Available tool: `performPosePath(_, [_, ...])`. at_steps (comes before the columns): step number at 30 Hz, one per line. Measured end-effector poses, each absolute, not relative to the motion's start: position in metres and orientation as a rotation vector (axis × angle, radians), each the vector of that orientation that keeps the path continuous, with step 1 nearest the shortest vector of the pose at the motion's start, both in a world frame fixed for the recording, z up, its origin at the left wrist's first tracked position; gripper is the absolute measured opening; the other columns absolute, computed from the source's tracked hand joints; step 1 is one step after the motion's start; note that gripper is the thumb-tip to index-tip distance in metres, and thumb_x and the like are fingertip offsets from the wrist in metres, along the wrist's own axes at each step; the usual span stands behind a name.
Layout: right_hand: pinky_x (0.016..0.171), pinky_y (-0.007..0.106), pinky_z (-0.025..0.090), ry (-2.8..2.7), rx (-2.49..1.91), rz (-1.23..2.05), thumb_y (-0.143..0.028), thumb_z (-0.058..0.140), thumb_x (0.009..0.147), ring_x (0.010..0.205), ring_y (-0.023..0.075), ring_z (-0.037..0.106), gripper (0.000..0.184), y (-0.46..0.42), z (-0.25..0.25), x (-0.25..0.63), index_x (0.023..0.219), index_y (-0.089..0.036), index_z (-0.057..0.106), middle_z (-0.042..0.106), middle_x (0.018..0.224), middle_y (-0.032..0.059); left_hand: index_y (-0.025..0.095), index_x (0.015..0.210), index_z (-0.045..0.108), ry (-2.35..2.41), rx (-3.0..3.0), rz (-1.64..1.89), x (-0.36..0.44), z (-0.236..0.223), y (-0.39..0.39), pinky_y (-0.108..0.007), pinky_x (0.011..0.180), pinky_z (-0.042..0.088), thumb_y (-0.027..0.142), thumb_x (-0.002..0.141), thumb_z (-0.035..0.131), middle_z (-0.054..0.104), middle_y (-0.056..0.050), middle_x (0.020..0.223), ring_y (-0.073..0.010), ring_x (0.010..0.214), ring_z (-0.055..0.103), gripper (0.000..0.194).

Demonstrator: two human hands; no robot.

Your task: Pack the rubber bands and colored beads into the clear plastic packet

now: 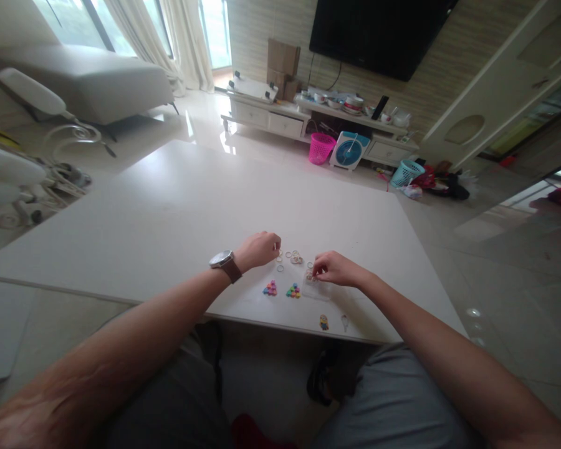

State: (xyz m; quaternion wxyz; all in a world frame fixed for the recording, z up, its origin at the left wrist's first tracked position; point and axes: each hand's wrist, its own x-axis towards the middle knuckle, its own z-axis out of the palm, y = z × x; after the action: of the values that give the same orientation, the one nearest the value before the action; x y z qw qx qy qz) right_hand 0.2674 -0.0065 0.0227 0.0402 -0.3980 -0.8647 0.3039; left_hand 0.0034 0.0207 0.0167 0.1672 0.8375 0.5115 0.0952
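My left hand (262, 248), with a watch (222, 259) on its wrist, is closed with fingertips pointing down beside some small rings (297, 257) on the white table (206, 206). What its fingers hold is too small to make out. Over the rim of a clear plastic box (321, 291) my right hand (335, 269) has its fingers bent together, near small rings inside. Whatever they pinch is hidden. Closer to me lie two triangular clusters of coloured pieces, a pinkish one (270, 289) and a greener one (293, 290).
Near the table's front edge lie a yellow-and-blue cartoon figure (324, 322) and a small pale, key-like item (345, 322). Beyond the table stand a pink basket (321, 149), a blue fan (350, 151) and a TV cabinet (285, 125). White chairs (9, 174) are at left.
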Motion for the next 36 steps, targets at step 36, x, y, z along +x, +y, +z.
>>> performPosePath(36, [0.098, 0.040, 0.043, -2.645, -1.160, 0.652, -0.030, 0.058, 0.091, 0.107, 0.0241, 0.056, 0.019, -0.011, 0.022, 0.258, 0.090, -0.020, 0.074, 0.065, 0.111, 0.0115, 0.021, 0.102, 0.068, 1.238, 2.444, 0.239, 0.012, 0.004, 0.015, -0.029, 0.079, 0.048, 0.024, 0.078, 0.057, 0.063, -0.008, 0.106, -0.0196, 0.088, 0.062, 0.027])
